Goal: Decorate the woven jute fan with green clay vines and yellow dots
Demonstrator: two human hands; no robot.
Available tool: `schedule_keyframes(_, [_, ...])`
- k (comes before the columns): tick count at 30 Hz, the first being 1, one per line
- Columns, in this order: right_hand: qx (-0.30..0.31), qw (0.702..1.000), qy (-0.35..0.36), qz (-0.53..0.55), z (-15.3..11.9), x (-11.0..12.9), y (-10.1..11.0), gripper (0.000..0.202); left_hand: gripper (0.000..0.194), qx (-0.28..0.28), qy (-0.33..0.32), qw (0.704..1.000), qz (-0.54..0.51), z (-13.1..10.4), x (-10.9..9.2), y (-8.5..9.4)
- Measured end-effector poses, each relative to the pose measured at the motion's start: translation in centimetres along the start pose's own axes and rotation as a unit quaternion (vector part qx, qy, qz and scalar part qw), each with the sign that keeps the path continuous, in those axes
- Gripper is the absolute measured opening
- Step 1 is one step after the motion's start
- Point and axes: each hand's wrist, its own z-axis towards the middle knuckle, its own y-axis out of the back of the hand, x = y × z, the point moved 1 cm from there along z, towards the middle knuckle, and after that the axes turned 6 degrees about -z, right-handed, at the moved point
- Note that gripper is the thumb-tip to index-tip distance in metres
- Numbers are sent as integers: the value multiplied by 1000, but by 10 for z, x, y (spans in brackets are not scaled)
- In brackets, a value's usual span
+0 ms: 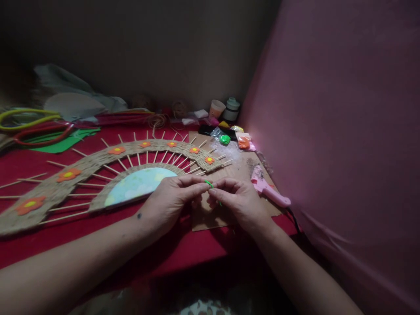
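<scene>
A thin green strand (208,183) is pinched between the fingertips of both hands, above a brown cardboard sheet (203,221). My left hand (179,197) has its thumb and index finger closed on the strand's left part. From the other side my right hand (238,199) grips it, and a bit of green shows below those fingers. Behind and left of the hands lies a woven fan-shaped piece (95,164) with thin sticks and orange flowers with yellow centres. Its inner half circle (141,183) is light blue.
A pink glue gun (271,192) lies on the cardboard's right side. Bags of green clay (225,139) and orange clay (243,142), a cup (216,108) and a jar (231,109) stand behind. Green sheets (62,142) lie far left. Pink cloth (344,131) hangs at right.
</scene>
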Motion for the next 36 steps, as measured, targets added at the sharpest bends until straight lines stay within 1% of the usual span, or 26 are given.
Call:
schedule_keyframes(2, [8, 1000, 2, 3, 1, -3, -1, 21, 25, 3, -5, 1000, -11, 1, 2, 1])
schedule_keyframes(6, [43, 999, 9, 29, 4, -8, -3, 20, 20, 28, -21, 999, -29, 4, 6, 3])
schedule_keyframes(9, [72, 995, 2, 62, 6, -8, -4, 19, 18, 36, -32, 998, -35, 4, 2, 5])
schedule_keyframes(11, [79, 992, -19, 98, 9, -8, -3, 19, 18, 26, -38, 999, -30, 4, -5, 8])
schedule_keyframes(13, [77, 989, -39, 123, 13, -9, -3, 24, 19, 2, -45, 999, -9, 5, -14, 12])
schedule_keyframes(16, [63, 990, -44, 121, 22, -7, -3, 24, 20, -24, -50, 998, 14, 11, -26, 22])
schedule_keyframes(18, [39, 994, -40, 92, 30, -2, -3, 17, 22, -35, -39, 999, 14, 17, -31, 29])
schedule_keyframes(21, [-5, 999, -10, -30, 45, 8, -4, 7, 23, -53, -36, 996, 59, 29, -38, 37])
schedule_keyframes(23, [-24, 994, 17, -106, 57, 15, -4, 8, 21, -60, -70, 989, 114, 37, -45, 38])
schedule_keyframes(25, [-32, 987, 35, -154, 69, 18, -3, 11, 18, -64, -104, 980, 155, 45, -52, 38])
schedule_keyframes(26, [-35, 984, 43, -171, 75, 19, -2, 12, 17, -64, -107, 978, 169, 48, -55, 37])
schedule_keyframes(29, [-50, 966, 70, -245, 89, 19, 1, 14, 10, -54, -72, 976, 197, 60, -59, 35])
schedule_keyframes(31, [-61, 950, 84, -293, 96, 20, 2, 14, 10, -52, -53, 975, 212, 69, -58, 35])
schedule_keyframes(36, [-77, 915, 101, -383, 105, 18, 1, 14, 9, -79, -66, 959, 263, 87, -57, 36])
